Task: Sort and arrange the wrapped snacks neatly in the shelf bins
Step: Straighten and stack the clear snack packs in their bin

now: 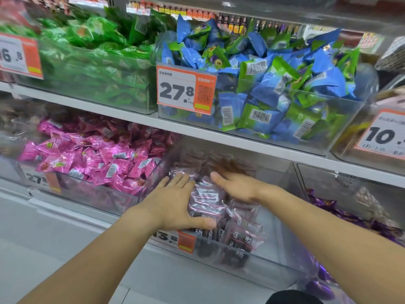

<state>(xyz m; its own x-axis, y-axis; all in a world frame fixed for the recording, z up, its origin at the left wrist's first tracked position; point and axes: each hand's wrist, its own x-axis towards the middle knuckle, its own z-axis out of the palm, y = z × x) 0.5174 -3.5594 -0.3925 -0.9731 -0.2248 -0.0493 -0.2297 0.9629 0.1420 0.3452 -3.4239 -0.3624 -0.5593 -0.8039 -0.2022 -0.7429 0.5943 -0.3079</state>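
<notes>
Dark maroon clear-wrapped snacks [210, 207] lie piled in the middle clear bin [274, 266] of the lower shelf. My left hand [175, 200] lies flat on the left side of the pile, fingers straight, thumb stretched along the front packs. My right hand [234, 185] rests palm-down on the pile's right side, its fingers straight and blurred toward the back. Neither hand grips a pack.
Pink snacks [98, 161] fill the bin to the left, purple ones [350, 218] the bin to the right. Above are a green-pack bin [92, 62] and a mixed blue-and-green bin [274, 84] with a 27.8 price tag [186, 89]. A white shelf edge [219, 137] overhangs the lower bins.
</notes>
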